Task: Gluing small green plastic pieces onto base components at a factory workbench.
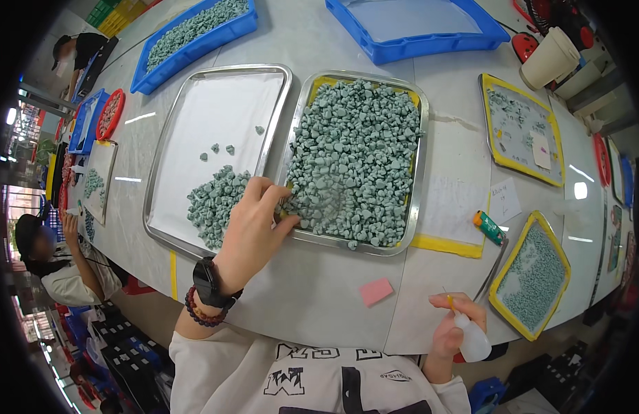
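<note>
My left hand (254,224), with a black watch and beaded bracelet at the wrist, reaches over the rims of two metal trays. Its thumb and forefinger are bent in a pinch at the near left corner of the right tray (417,200), among small grey-green stones (361,152); what lies between the fingertips is hidden. Beneath this hand, the white-lined left tray (223,110) bears a smaller heap of the same stones (214,203) and a few loose ones. At the lower right, my right hand (452,328) is closed around a white squeeze bottle (475,341), its thin yellow nozzle pointing up.
Two blue bins (195,48) (381,52) stand at the back, the left holding stones. Yellow-edged trays (499,155) (497,293) lie to the right, near a green-and-orange lighter (490,228) and tweezers (495,265). A pink paper (376,292) lies in front. Another person (64,262) sits left.
</note>
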A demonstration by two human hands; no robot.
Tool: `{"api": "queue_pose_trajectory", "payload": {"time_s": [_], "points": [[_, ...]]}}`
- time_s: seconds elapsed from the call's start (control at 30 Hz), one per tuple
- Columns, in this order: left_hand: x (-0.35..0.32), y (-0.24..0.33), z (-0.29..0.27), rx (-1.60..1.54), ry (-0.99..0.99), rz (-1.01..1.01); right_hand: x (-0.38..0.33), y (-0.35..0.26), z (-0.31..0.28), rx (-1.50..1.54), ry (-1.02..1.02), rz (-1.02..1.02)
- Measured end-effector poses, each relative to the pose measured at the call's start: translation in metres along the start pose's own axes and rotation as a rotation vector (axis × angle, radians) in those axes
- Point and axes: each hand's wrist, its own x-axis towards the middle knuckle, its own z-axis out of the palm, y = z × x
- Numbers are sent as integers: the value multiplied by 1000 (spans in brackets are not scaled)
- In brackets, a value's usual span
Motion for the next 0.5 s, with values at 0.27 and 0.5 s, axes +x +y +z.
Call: {"api": "queue_pose_trajectory", "payload": {"time_s": [0.27, 0.5], "points": [[-25, -14, -15, -292, 239, 13, -2, 5, -2, -19, 12, -20], [-41, -5, -7, 294, 19, 4, -2, 4, -1, -9, -12, -22]]}}
